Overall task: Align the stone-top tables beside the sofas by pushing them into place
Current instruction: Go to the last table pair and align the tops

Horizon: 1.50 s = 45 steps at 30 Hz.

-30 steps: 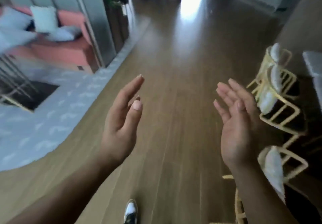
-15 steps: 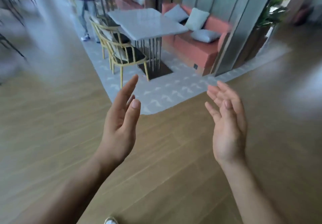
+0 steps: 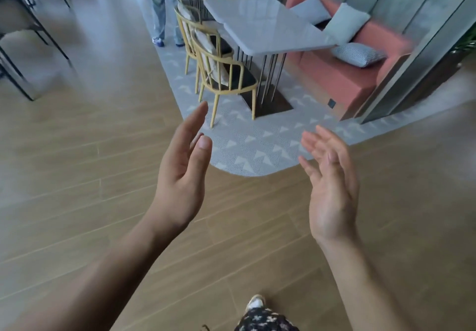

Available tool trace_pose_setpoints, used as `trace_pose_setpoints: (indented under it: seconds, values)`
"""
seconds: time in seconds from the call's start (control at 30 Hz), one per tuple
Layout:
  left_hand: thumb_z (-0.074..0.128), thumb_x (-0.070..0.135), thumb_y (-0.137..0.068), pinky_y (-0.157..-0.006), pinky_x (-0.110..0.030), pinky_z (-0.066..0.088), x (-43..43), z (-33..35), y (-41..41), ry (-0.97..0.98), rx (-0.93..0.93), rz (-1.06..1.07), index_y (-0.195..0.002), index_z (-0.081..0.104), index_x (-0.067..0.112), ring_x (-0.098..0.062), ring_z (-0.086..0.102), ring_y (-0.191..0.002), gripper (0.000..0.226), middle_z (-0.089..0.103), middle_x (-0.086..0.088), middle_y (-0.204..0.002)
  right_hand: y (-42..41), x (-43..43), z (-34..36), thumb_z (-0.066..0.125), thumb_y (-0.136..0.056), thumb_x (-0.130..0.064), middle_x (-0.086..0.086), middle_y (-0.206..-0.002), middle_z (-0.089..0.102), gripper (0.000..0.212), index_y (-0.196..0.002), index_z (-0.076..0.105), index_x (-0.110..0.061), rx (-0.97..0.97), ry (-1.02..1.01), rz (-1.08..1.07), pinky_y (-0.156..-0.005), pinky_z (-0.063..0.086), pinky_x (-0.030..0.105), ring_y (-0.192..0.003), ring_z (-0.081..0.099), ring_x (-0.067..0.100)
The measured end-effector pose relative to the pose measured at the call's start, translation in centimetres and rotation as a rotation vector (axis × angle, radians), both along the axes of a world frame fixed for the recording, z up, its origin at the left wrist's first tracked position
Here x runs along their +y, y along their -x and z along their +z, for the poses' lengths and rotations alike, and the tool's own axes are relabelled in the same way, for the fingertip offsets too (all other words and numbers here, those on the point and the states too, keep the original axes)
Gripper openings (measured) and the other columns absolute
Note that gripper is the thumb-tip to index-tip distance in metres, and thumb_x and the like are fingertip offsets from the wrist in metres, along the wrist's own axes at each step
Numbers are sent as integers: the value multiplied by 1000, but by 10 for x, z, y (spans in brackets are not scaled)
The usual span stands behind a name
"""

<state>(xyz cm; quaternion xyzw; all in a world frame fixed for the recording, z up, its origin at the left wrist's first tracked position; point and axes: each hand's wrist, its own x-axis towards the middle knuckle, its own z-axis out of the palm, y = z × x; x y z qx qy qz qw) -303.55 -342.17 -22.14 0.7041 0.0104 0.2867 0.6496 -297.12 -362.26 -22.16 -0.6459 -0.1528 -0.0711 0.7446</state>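
On the tan wood-plank floor (image 3: 103,202), short of the grey patterned rug (image 3: 257,150) | left hand (image 3: 180,176), right hand (image 3: 332,186): raised, fingers straight, palms facing, holding nothing | pale grey stone-top table on thin metal legs (image 3: 268,27): well ahead, beside the coral upholstered sofa (image 3: 342,73), untouched | progress: pushing judged not begun; approach and alignment remain.

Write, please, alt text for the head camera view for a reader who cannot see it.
The left hand and right hand are raised open, palms inward, over a wooden floor, holding nothing. Ahead on a grey patterned rug, stone-top tables stand between yellow chairs and a coral sofa with cushions; another person stands beyond.
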Motion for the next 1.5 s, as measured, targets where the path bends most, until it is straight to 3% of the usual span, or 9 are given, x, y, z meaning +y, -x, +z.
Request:
trace_pose_setpoints:
  seconds: [0.13,0.23,0.37,0.57,0.7,0.87,1.13,1.27,1.5]
  values:
    - [44,44,-103,-127,-46,35,23,-14,-77,-2,-1,-43,-148,43,36,-8,41,-153,46,49,11,-159,-73,27,-17,62,-86,-79,1,-141,68,64,-132,62,-34,24,6,-12,-119,46,49,-139,60,18]
    - [43,41,-103,-126,-40,36,38,-24,-144,-7,-8,-57,-148,44,34,-6,43,-152,45,49,17,-157,-143,45,-28,58,-93,-66,2,-142,67,50,-131,62,-34,26,1,-5,-120,45,52,-139,60,16]
    - [44,43,-103,-126,-46,36,60,-25,-243,-18,12,-28,-147,45,35,-7,43,-152,45,53,17,-155,-248,68,-28,49,-94,-54,0,-140,68,46,-132,61,-32,44,9,12,-120,44,55,-137,61,14]
    - [44,45,-104,-127,-55,32,97,-17,-378,-23,-4,-2,-148,45,38,-15,40,-155,44,51,12,-158,-381,99,-13,48,-96,-51,-2,-140,68,45,-134,60,-31,11,30,36,-120,43,57,-137,61,15]
    - [47,58,-105,-126,-55,33,123,-20,-471,-48,-7,-32,-147,45,42,-14,40,-154,46,53,17,-156,-467,124,-18,48,-96,-52,-3,-140,67,45,-135,60,-31,22,43,27,-120,44,56,-137,61,14]
    - [44,43,-103,-126,-55,34,167,-46,-596,-37,15,-89,-151,43,30,-16,41,-154,50,49,2,-160,-578,164,-34,47,-97,-52,-3,-140,68,42,-133,60,-34,20,67,-36,-120,45,53,-138,60,13]
    - [42,43,-105,-126,-34,34,218,-47,-782,-143,98,-242,-159,39,19,-3,39,-153,59,44,7,-164,-733,212,-37,47,-98,-51,-2,-142,67,44,-135,59,-32,66,74,-161,-120,46,51,-138,60,13]
    - [42,46,-105,-127,-37,34,226,-50,-865,-153,106,-274,-158,39,22,-4,38,-154,58,44,11,-163,-806,216,-37,47,-98,-52,-4,-141,68,44,-136,59,-33,73,68,-198,-119,47,45,-138,60,12]
    - [42,46,-104,-128,-34,31,208,-71,-1014,-142,124,-275,-158,38,26,-5,34,-156,57,41,8,-166,-960,194,-60,46,-98,-52,-5,-141,68,45,-136,58,-32,84,94,-201,-120,45,50,-138,60,11]
